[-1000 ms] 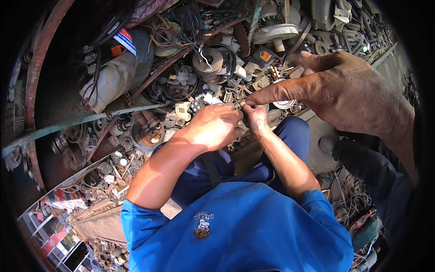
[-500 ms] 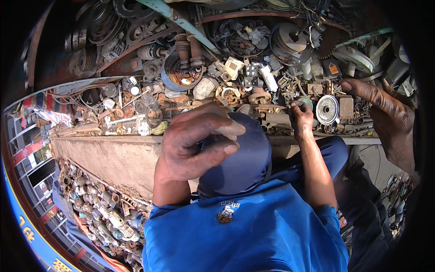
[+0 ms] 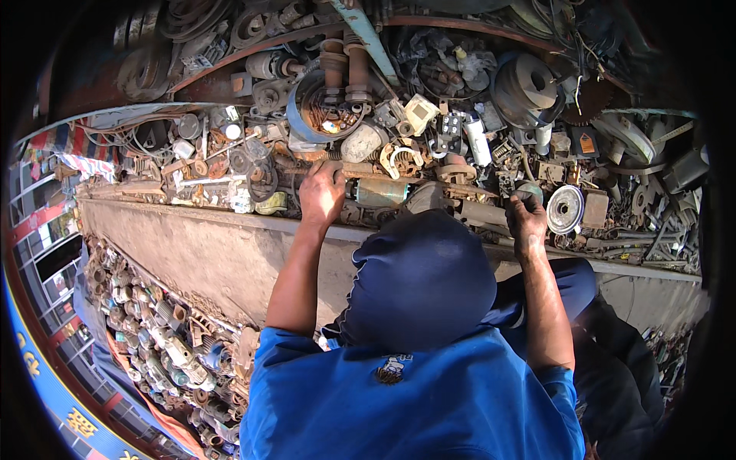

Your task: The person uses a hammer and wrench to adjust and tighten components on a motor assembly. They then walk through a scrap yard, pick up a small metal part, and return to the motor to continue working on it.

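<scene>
My left hand (image 3: 320, 192) reaches to the near edge of the parts pile, its fingers bent down over a long rusty bar (image 3: 383, 170). The bar lies crosswise among the metal parts and runs toward my right hand (image 3: 527, 221). The fingers of my right hand are pinched together beside a greenish round part (image 3: 530, 189); what they hold, if anything, is hidden. Just right of that hand stands a silvery round wheel-like part (image 3: 566, 209). Between my hands lies a greenish cylinder (image 3: 381, 193), behind my raised knee (image 3: 429, 276).
A blue-rimmed round housing (image 3: 295, 115) with rusty parts sits behind the bar. A white cylinder (image 3: 478, 143) stands farther right. A concrete ledge (image 3: 192, 238) borders the pile. More metal parts (image 3: 176, 345) lie at lower left. Another person's dark trouser leg (image 3: 617, 360) is at right.
My left hand has come down from its raised place onto the bar. My right hand stays by the greenish part. Another person's hand at the right has left the view. The view has shifted slightly.
</scene>
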`<state>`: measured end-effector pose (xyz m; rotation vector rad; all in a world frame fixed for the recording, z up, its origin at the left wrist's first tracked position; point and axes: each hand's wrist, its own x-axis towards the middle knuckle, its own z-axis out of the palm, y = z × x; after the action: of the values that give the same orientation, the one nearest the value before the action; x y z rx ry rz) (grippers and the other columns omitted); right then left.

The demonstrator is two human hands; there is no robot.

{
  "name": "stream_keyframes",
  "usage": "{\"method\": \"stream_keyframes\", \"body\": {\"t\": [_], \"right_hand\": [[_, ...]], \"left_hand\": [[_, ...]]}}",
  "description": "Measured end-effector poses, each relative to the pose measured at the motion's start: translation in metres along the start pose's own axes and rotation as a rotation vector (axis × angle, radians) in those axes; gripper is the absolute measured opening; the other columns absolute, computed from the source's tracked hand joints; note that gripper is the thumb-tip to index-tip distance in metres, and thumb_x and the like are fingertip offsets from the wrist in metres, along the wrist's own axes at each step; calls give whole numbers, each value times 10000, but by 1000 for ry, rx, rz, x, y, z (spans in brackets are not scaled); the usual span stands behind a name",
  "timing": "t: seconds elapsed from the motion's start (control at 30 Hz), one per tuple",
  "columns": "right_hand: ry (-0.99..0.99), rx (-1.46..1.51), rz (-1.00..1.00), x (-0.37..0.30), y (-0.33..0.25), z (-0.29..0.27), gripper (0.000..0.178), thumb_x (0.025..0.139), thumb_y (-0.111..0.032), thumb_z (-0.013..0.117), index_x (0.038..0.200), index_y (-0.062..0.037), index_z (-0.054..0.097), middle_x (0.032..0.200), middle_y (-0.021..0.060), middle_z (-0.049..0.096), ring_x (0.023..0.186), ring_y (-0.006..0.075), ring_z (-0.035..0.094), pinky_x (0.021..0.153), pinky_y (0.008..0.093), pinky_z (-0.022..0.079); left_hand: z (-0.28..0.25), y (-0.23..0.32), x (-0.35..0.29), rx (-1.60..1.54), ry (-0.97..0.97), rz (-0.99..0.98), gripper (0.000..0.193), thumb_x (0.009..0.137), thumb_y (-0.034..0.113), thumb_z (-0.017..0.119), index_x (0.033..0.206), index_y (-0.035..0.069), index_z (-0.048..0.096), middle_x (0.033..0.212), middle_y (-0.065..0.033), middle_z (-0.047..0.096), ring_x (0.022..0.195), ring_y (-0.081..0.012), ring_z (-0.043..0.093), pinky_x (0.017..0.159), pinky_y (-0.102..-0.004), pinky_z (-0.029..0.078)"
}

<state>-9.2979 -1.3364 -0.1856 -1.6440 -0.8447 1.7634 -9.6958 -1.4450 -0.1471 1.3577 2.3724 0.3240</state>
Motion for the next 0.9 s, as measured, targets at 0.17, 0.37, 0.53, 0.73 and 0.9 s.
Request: {"method": "stream_keyframes", "body": {"t": [0.17,0.37,0.53,0.73,0.9], "right_hand": [[13,-158,-16,-6,6,9,115,954,-149,644,977,-38,623,704,-10,576,548,55,467,475,219,367],[57,-203,-30,-1,-1,8,137,955,-173,643,1002,-45,634,710,-6,592,550,55,472,484,227,383],[83,-252,-46,-5,-1,13,154,947,-180,652,1004,-39,633,701,9,605,549,56,473,484,231,384],[77,-265,-43,-9,-9,17,156,942,-170,646,1013,-31,633,717,12,620,559,58,480,497,232,391],[33,-155,-22,-12,-20,21,199,964,-139,582,1100,-5,636,786,35,670,600,66,509,546,224,423]], "left_hand": [[-18,-8,63,248,200,209,199,824,125,630,1003,63,693,1018,-174,656,952,-357,623,858,-450,505],[-4,0,134,753,24,351,268,863,175,485,925,68,723,1005,-128,698,953,-323,646,881,-469,482],[32,-16,170,799,-105,46,276,887,130,487,934,56,749,986,-131,739,970,-275,700,909,-429,466],[30,-4,165,903,-161,96,275,889,138,496,958,96,759,1000,-100,743,960,-276,708,913,-436,480],[22,-21,156,734,-45,219,240,885,172,552,956,65,755,952,-97,748,893,-282,708,844,-405,516]]}}
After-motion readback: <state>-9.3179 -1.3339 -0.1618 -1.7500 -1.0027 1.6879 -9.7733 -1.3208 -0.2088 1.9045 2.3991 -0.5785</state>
